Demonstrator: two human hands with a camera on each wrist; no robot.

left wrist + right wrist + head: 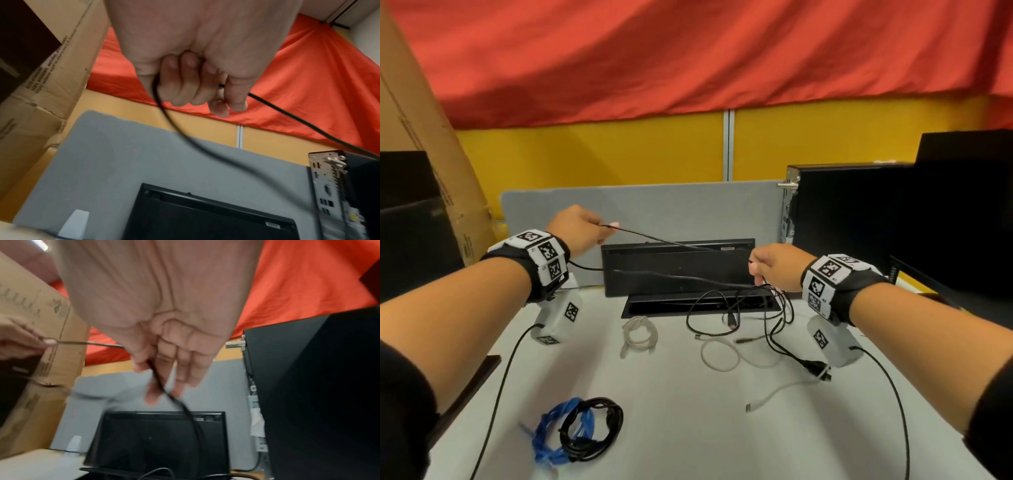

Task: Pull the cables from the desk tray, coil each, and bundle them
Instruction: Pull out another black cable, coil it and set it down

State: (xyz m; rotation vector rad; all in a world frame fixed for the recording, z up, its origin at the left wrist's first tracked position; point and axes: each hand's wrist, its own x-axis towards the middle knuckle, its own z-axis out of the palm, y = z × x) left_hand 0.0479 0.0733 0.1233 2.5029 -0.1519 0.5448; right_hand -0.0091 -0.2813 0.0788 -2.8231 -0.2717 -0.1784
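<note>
I hold the black cable [654, 240] stretched between both hands: my left hand [578, 228] pinches one end, my right hand [774, 267] curls round it above the desk tray [640, 308]. Risk: the tangle [756, 308] below my right hand may snag and drag neighbouring cables along.

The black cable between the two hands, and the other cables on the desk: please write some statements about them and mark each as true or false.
1. The left hand and the right hand both hold the black cable. True.
2. The tray lid is closed. False: it stands open, with cables spilling out of the tray.
3. A blue cable and a black coil lie together near the front of the desk. True.
4. The white cable is held by the right hand. False: it lies loose on the desk.
5. The grey coil lies in front of the tray. True.
</note>
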